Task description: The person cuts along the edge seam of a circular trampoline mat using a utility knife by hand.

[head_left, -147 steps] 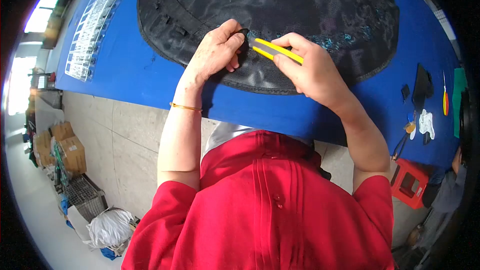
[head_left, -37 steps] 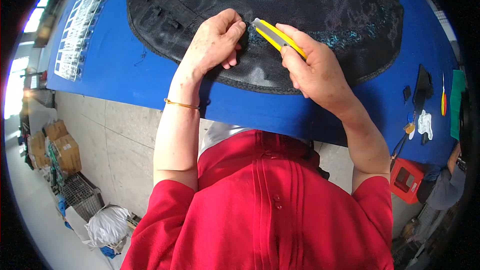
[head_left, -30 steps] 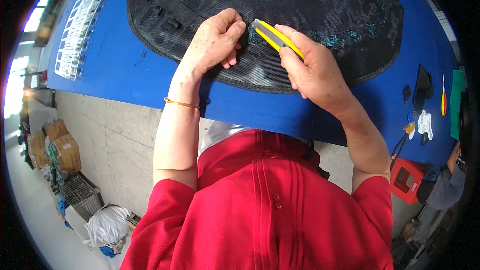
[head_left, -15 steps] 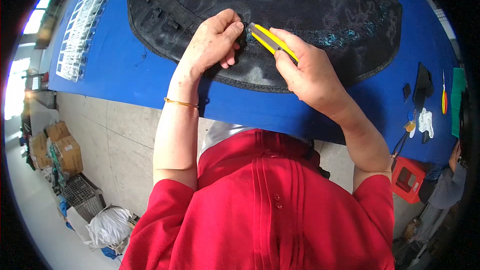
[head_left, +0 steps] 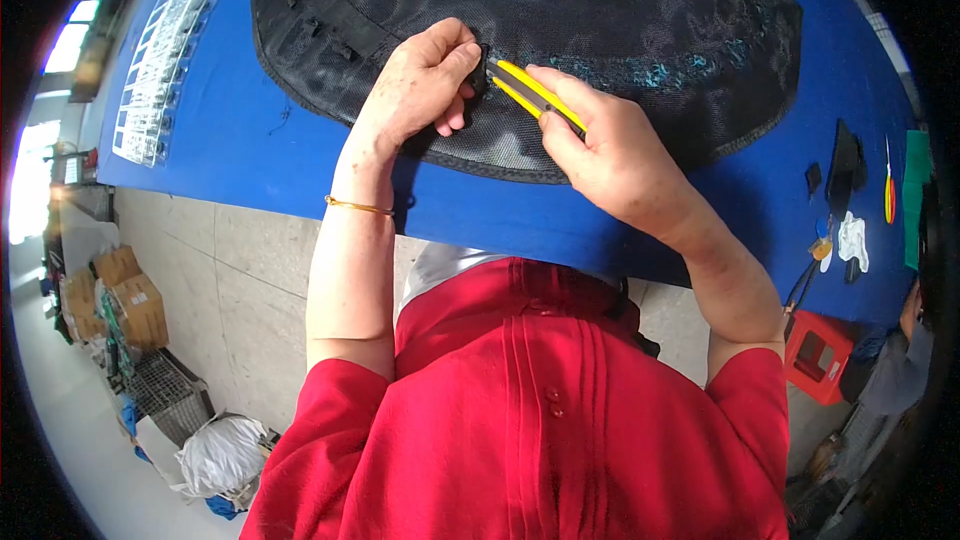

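Observation:
A large rounded piece of black mesh fabric [head_left: 590, 0] lies on the blue table, with turquoise thread bits [head_left: 655, 72] scattered in a band across it. My left hand [head_left: 425, 80] pinches a small black strip of fabric [head_left: 481, 65] at the mesh, lifting it a little. In my right hand [head_left: 625, 150] is a yellow utility knife [head_left: 538, 98], gripped along its body. Its tip points left and meets the pinched black strip close to my left fingertips. Whether the blade is cutting in is too small to tell.
Clear plastic trays [head_left: 168, 60] lie at the table's left. To the right are black fabric pieces [head_left: 846, 160], a white cloth [head_left: 852, 240] and a thin red-and-yellow tool [head_left: 889, 195]. A red plastic stool [head_left: 818, 358] stands below the table's right side. Cardboard boxes [head_left: 135, 305] sit on the floor at left.
My right hand has moved slightly left, bringing the knife tip up to the black strip. My left hand has shifted slightly left, still pinching.

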Demonstrator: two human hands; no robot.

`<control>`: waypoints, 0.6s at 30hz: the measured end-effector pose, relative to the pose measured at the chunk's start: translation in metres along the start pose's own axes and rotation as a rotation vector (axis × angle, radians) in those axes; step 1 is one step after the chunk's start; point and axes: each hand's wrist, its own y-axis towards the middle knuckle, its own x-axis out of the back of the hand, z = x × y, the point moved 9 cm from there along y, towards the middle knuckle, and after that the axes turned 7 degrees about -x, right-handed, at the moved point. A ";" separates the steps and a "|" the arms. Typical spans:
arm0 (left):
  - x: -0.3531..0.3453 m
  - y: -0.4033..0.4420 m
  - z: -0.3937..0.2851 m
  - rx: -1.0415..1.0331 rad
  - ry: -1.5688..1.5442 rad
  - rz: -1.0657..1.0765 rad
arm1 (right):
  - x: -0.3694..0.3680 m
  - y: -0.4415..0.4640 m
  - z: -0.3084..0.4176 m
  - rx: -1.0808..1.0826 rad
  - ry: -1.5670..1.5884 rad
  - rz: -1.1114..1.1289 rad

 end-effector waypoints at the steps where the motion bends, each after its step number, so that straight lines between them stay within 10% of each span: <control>1: 0.000 0.000 0.000 0.000 0.002 0.000 | -0.002 0.000 0.000 -0.041 0.052 0.036; 18: 0.003 0.001 0.003 0.008 -0.015 -0.037 | 0.023 0.009 -0.017 -0.224 0.096 0.011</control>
